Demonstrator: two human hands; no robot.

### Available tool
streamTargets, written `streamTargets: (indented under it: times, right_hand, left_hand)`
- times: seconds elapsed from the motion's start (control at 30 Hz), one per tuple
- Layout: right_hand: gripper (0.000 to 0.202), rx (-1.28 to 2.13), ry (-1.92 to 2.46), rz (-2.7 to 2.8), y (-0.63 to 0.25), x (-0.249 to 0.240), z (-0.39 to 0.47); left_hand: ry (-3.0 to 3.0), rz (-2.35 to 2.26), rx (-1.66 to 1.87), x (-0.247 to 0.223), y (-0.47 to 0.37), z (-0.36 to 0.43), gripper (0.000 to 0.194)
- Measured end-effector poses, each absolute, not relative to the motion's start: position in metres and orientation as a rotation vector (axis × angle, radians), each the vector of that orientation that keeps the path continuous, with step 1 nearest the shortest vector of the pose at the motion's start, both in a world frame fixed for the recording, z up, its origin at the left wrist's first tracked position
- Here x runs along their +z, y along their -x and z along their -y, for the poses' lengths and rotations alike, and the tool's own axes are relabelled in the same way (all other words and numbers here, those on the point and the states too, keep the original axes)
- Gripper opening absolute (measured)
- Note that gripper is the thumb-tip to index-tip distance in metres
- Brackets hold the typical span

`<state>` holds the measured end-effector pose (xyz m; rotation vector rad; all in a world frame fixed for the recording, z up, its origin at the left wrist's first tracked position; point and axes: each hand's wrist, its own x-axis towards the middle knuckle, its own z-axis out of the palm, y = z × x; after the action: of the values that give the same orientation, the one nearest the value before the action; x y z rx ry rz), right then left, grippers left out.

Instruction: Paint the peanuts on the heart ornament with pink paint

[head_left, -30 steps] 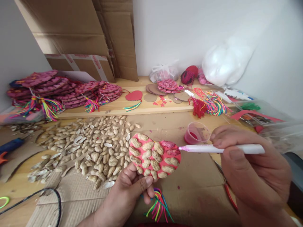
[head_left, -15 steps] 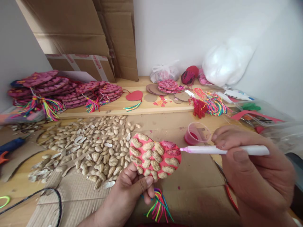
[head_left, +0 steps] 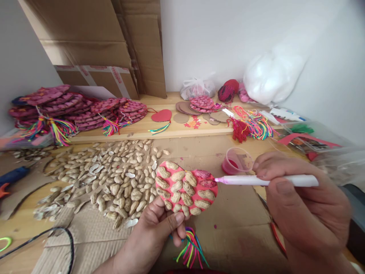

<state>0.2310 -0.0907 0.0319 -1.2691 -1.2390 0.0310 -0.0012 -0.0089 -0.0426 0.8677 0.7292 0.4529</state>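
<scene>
Between the thumb and fingers of my left hand (head_left: pixel 159 230) is a red heart-shaped card (head_left: pixel 196 197) covered with peanut shells. A multicoloured cord tassel (head_left: pixel 191 249) hangs below it. Two peanuts (head_left: pixel 205 179) at its upper right are coloured dark pink; the others are plain tan. My right hand (head_left: pixel 306 201) is closed around a white marker pen (head_left: pixel 248 180), held level, its pink tip at the heart's right edge by the coloured peanuts. Behind the pen stands a clear plastic cup (head_left: pixel 239 160) with dark pink liquid inside.
Loose peanuts (head_left: pixel 114 182) spread over the cardboard sheet (head_left: pixel 239 220) at left. Stacks of pink peanut-covered pieces (head_left: pixel 57 106) line the back shelf, with yarn balls (head_left: pixel 226 91) and tassels (head_left: pixel 258 125). Red-handled scissors (head_left: pixel 276 236) lie beneath my right hand. A cable (head_left: pixel 68 236) curves at front left.
My right hand and the marker have shifted slightly left, the tip staying at the heart's right edge. My left hand and the heart have barely moved.
</scene>
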Motion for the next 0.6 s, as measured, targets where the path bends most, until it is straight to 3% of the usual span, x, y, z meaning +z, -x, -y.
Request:
streamTargets:
  times: [0.6]
  right_hand:
    - [0.016, 0.060, 1.213, 1.250, -0.2302, 0.0292, 0.0881]
  left_hand:
    - [-0.769, -0.723, 0.478, -0.0336, -0.0027, 0.0084, 0.021]
